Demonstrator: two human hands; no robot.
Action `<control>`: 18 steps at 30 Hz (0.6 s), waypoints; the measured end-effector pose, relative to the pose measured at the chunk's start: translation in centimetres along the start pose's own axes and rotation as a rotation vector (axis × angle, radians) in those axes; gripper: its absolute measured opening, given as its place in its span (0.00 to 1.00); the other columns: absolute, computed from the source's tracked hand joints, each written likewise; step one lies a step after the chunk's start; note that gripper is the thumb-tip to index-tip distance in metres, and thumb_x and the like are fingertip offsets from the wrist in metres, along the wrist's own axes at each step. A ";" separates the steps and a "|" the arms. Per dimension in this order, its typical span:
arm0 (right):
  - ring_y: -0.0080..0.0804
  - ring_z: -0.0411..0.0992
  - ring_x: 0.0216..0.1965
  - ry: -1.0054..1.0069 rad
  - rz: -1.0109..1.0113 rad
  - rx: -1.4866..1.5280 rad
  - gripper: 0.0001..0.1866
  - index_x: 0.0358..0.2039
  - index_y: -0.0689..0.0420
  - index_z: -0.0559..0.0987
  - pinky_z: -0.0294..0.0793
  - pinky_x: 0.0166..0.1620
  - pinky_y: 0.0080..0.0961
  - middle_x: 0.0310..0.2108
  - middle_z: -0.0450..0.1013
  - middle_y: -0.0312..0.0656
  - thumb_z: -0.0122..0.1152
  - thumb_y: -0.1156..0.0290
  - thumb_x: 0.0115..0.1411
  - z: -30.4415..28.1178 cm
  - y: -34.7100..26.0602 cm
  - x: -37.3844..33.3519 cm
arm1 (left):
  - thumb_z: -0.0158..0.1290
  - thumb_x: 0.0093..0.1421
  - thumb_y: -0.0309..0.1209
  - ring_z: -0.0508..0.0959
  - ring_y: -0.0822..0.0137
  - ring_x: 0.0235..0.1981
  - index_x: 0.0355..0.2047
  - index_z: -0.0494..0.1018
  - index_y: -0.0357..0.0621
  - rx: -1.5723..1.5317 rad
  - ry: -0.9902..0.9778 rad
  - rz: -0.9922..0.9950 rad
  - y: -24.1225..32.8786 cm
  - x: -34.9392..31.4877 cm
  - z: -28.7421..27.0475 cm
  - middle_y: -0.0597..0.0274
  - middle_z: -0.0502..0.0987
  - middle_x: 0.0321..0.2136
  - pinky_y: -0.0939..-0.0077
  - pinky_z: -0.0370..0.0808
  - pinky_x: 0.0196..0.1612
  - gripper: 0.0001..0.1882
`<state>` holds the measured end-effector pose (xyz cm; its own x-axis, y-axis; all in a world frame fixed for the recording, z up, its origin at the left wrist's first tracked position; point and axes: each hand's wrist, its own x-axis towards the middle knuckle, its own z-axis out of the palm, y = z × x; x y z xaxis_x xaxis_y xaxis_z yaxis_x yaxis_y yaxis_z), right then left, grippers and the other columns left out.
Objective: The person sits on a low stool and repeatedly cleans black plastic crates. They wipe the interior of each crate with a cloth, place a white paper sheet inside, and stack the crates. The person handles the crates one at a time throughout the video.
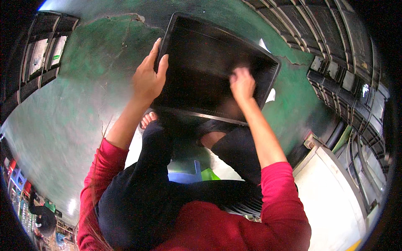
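Note:
A large black rectangular tray [201,54] with raised edges is tilted in front of me, above my feet. My left hand [148,79] holds its left rim, fingers stretched along the outside and the thumb over the edge. Inside the tray, towards its right side, is my right hand [243,83], its fingers curled and blurred by motion. Whatever those fingers may hold is too smeared to make out. The dark inside of the tray shows no other thing clearly.
Stacked black crates [347,37] line the right side, and more stand at the far left [44,50]. A white panel-like box [328,188] is close by my right arm. White scraps [271,95] show beside the tray. Below, a blue plastic piece [186,177] lies between my legs.

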<state>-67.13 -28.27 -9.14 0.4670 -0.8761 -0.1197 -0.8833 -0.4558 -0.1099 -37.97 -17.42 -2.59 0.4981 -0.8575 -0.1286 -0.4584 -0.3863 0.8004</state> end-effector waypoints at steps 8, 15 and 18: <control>0.43 0.73 0.37 0.108 -0.772 0.326 0.11 0.39 0.49 0.74 0.76 0.30 0.36 0.40 0.71 0.43 0.54 0.66 0.54 5.0 -13.9 5.1 | 0.46 0.62 0.42 0.77 0.50 0.40 0.60 0.61 0.58 0.009 0.012 0.030 -0.4 0.7 0.1 0.51 0.77 0.40 0.63 0.73 0.41 0.25; 0.42 0.70 0.44 -0.251 -0.259 -0.409 0.13 0.36 0.55 0.77 0.76 0.37 0.36 0.36 0.73 0.42 0.55 0.64 0.51 -1.7 2.4 3.5 | 0.45 0.63 0.43 0.78 0.52 0.40 0.59 0.63 0.59 -0.005 0.051 0.049 -0.8 0.4 0.4 0.52 0.77 0.39 0.64 0.72 0.41 0.24; 0.44 0.69 0.46 -0.337 -0.564 -0.649 0.11 0.30 0.57 0.81 0.74 0.41 0.42 0.36 0.74 0.43 0.58 0.65 0.48 -2.8 4.3 0.2 | 0.45 0.63 0.44 0.78 0.52 0.39 0.59 0.63 0.60 -0.004 0.028 0.017 -0.7 0.2 0.4 0.53 0.77 0.38 0.64 0.73 0.42 0.24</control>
<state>-70.98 -30.87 -6.86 0.7328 -0.4520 -0.5086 -0.3239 -0.8891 0.3235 -37.82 -17.50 -3.43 0.5106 -0.8542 -0.0985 -0.4644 -0.3704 0.8044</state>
